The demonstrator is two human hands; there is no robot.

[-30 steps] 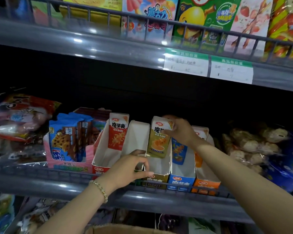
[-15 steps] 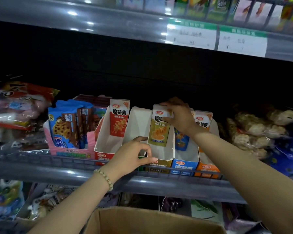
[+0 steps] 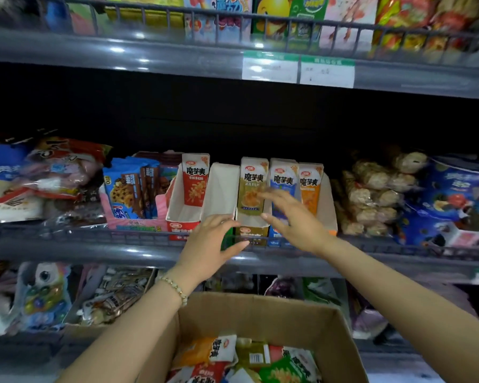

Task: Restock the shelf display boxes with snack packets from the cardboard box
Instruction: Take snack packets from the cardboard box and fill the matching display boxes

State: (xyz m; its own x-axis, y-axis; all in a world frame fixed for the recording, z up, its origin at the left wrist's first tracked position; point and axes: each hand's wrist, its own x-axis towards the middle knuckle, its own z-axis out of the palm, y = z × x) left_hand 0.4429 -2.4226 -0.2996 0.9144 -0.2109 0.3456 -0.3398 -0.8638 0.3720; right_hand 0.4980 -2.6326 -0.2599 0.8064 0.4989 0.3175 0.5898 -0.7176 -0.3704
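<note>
Five narrow display boxes [image 3: 177, 215] stand side by side at the front of the middle shelf [image 3: 116, 251]. Four of them each hold one upright snack packet: a red packet [image 3: 195, 181] at the left, then an olive packet [image 3: 252, 181], a blue packet [image 3: 283, 175] and an orange packet [image 3: 310, 183]. The second box from the left, the empty display box [image 3: 222, 189], shows only its white inside.

Below the shelf, the open cardboard box [image 3: 260, 313] holds a heap of loose packets [image 3: 221, 351] in orange, red, olive and green, too jumbled to count.

Both hands are apart and hold nothing. The left hand [image 3: 210, 247], a bead bracelet [image 3: 176, 288] on its wrist, has its fingers loosely spread in front of the empty box's front; whether it touches is unclear. The right hand [image 3: 296, 222], blurred, has straight, spread fingers in front of the olive and blue boxes.

Blue biscuit packs [image 3: 127, 189] stand left of the boxes, and two price labels [image 3: 270, 69] sit on the upper shelf edge.
</note>
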